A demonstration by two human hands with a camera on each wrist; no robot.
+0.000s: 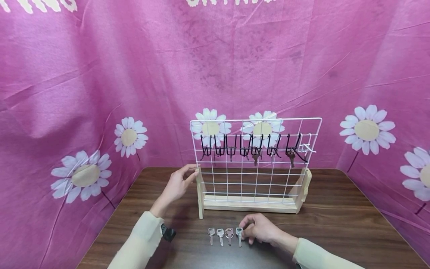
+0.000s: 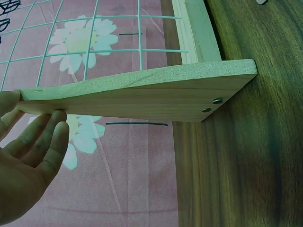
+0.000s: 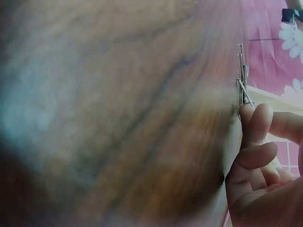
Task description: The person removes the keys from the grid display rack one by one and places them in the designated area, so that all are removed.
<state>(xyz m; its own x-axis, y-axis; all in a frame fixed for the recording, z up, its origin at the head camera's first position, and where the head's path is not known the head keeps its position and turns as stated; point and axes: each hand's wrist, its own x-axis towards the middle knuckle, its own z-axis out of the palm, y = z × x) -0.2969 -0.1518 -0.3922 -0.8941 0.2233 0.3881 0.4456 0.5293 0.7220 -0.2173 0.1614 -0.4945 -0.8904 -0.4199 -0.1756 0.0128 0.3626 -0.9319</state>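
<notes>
A white wire grid rack (image 1: 248, 184) in a wooden frame stands on the table. My left hand (image 1: 177, 184) holds its left wooden side panel (image 2: 142, 90), thumb on one face and fingers against the other. In front of the rack, several silver keys with rings lie in a row, among them a key (image 1: 220, 237) and a pinkish key (image 1: 229, 236). At the row's right end my right hand (image 1: 262, 228) pinches the rightmost key (image 1: 239, 236) by its ring end. In the right wrist view this key (image 3: 245, 91) tilts up from the table.
A row of black hooks (image 1: 231, 149) hangs along the grid, with a white hook (image 1: 305, 144) at the far right. Dark keys (image 1: 292, 157) hang on some hooks. A pink cloth (image 1: 161, 74) with white flowers surrounds the wooden table (image 1: 336, 209).
</notes>
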